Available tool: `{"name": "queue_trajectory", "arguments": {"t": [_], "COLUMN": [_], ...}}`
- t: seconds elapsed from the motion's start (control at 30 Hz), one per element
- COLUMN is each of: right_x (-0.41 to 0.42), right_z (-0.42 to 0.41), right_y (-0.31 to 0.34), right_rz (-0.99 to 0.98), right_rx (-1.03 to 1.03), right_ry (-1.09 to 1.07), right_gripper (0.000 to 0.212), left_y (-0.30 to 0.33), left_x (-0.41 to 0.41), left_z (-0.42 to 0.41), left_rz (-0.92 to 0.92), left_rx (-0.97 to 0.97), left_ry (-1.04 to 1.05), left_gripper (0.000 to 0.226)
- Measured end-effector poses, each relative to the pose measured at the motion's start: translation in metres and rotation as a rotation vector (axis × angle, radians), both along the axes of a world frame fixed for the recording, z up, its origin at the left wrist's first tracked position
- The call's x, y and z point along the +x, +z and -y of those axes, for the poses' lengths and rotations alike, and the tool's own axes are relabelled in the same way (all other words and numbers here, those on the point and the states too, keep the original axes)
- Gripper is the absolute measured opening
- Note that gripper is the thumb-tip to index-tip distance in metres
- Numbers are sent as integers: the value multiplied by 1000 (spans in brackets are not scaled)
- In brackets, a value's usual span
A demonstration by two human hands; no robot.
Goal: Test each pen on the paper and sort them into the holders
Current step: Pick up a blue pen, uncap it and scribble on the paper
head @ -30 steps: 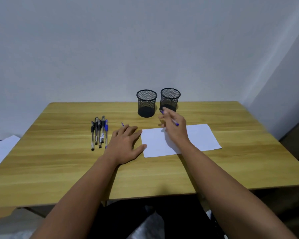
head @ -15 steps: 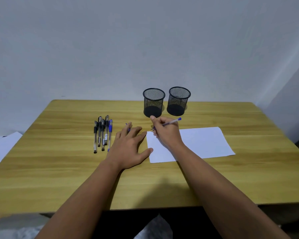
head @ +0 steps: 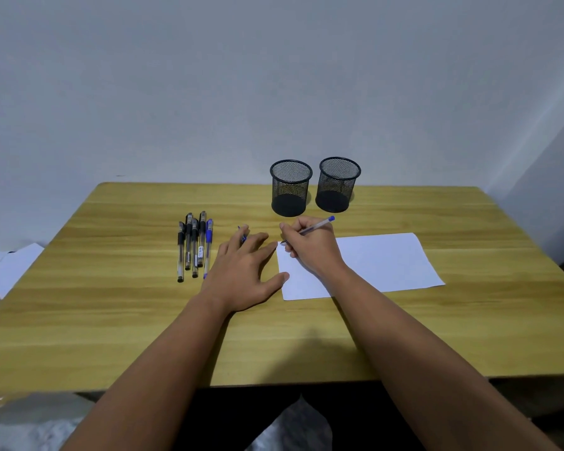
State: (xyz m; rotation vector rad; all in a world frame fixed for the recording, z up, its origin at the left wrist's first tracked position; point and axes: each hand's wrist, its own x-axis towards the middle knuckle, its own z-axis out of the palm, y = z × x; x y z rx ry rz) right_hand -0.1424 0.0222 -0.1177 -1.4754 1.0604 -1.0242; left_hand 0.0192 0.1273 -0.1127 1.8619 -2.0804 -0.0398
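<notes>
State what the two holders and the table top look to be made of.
Holders: black metal mesh, apparently; the wall and table show through the fine grid. Table top: yellowish wood or wood-look laminate, matte, with long streaked grain; which one cannot be told.

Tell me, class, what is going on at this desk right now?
A person is testing a pen. The right hand grips a blue-capped pen with its tip at the near-left corner of the white paper. The left hand lies flat beside the sheet, over a small blue item. Five more pens wait in a row, and both mesh holders look empty.
</notes>
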Motion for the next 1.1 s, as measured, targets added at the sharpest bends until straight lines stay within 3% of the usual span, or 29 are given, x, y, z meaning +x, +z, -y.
{"name": "queue_trajectory", "arguments": {"t": [0.67, 1.1], "right_x": [0, -1], "right_z": [-3, 2], "right_y": [-2, -6], "right_rz": [-112, -29], "right_rx": [-78, -91], "right_ry": [-5, -28], "right_gripper": [37, 40], "left_y": [-2, -3], "left_x": [-1, -1], "left_z": [0, 1], "left_rz": [7, 3], "left_rx": [24, 27], "left_ry": [7, 10], "left_gripper": [78, 77]}}
